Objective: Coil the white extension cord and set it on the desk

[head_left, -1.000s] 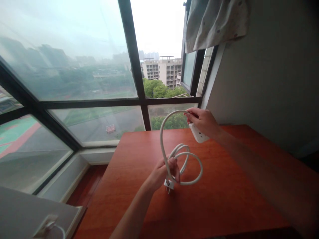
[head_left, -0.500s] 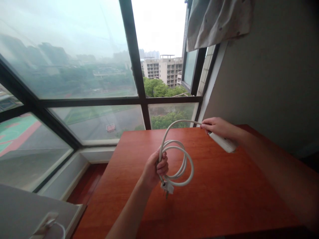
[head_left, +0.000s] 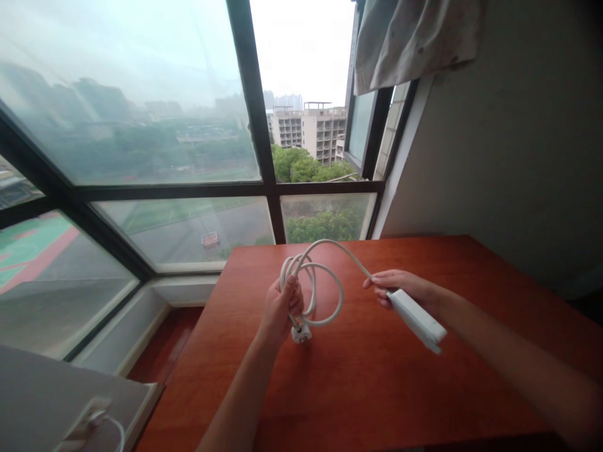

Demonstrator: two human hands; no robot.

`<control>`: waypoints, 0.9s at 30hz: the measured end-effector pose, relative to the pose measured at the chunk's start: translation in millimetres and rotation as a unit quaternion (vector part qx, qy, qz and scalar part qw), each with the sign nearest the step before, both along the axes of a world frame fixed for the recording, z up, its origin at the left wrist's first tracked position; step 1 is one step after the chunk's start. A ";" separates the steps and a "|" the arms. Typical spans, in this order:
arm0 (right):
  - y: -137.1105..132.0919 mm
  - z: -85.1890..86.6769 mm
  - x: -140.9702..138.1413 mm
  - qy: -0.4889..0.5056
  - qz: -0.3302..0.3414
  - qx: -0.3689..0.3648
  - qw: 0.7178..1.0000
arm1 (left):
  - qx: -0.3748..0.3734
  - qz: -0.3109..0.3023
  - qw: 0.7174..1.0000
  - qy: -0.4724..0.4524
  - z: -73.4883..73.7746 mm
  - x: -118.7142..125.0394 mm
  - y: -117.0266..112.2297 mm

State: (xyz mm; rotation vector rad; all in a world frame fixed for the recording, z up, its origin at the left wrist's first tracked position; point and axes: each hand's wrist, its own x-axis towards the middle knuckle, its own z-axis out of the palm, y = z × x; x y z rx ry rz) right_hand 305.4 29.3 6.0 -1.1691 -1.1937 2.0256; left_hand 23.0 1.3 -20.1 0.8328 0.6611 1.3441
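Observation:
My left hand (head_left: 284,304) is closed round several loops of a white power cord (head_left: 340,290) above the desk. Just below that fist hangs the cord's plug (head_left: 301,334), its metal pins pointing down and toward me. From the loops the cord arches over to my right hand (head_left: 400,285), whose fingers pinch it close to where it enters a long white power strip (head_left: 418,319). The strip slants down to the right beneath my right wrist, its socket face not visible to me.
A reddish-brown wooden desk (head_left: 377,389) spreads under both hands. Dark-framed windows (head_left: 268,188) rise behind it, with one pane open and a curtain (head_left: 417,44) above. At the lower left, a white plug and cable (head_left: 101,419) sit in a wall socket.
My right hand has come down and slightly left, and the power strip has swung lower. My left hand has shifted left with the loops and plug, which now include another turn of cord.

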 end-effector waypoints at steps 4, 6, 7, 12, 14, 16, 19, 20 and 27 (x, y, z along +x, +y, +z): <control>-21.2 -10.0 -25.0 0.018 -0.061 0.036 0.997 | 0.013 0.006 1.000 0.012 2.7 3.0 -2.7; -27.8 -14.3 -35.3 -0.022 -0.075 0.094 0.992 | 0.011 0.009 1.000 0.017 5.1 4.9 -4.8; -29.7 -16.4 -39.3 -0.051 -0.084 0.128 0.987 | 0.007 0.008 1.000 0.017 6.6 5.7 -6.0; -29.4 -21.8 -46.5 -0.183 -0.114 0.293 0.932 | -0.018 -0.033 0.999 -0.019 11.8 5.9 -10.5; -27.1 -20.6 -44.5 -0.282 -0.121 0.371 0.876 | -0.034 -0.063 0.996 -0.044 10.7 4.5 -10.5; -24.1 -18.0 -41.0 -0.384 -0.124 0.425 0.810 | -0.054 -0.087 0.993 -0.062 8.3 3.5 -9.7; -20.2 -11.2 -35.1 -0.459 -0.123 0.447 0.758 | -0.073 -0.089 0.992 -0.057 5.1 4.3 -8.3; -19.3 -8.3 -33.4 -0.460 -0.118 0.448 0.757 | -0.077 -0.086 0.992 -0.054 4.7 5.2 -8.0; -16.8 8.1 -27.0 -0.392 -0.095 0.442 0.801 | -0.093 -0.103 0.986 -0.088 3.7 9.0 -9.2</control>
